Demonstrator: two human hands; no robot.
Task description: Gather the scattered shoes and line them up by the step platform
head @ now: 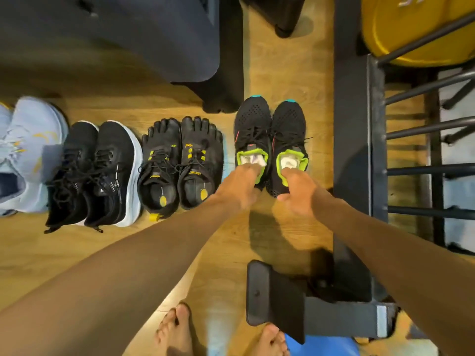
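Observation:
A row of shoes stands on the wooden floor, toes pointing at the dark step platform (144, 42). From the left: a pale blue sneaker (28, 150), a black pair with white soles (95, 173), a black five-toe pair with yellow details (180, 163), and a black pair with lime-green lining. My left hand (240, 186) grips the heel of the left lime-lined shoe (253, 124), fingers inside its opening. My right hand (295, 191) grips the heel of the right lime-lined shoe (289, 127) the same way. White fabric shows inside both shoes.
A black metal rack (372, 150) with horizontal bars stands right of the shoes, holding a yellow weight plate (411, 34). Its black foot (272, 296) juts out near my bare feet (177, 330). A blue object (321, 345) lies at the bottom.

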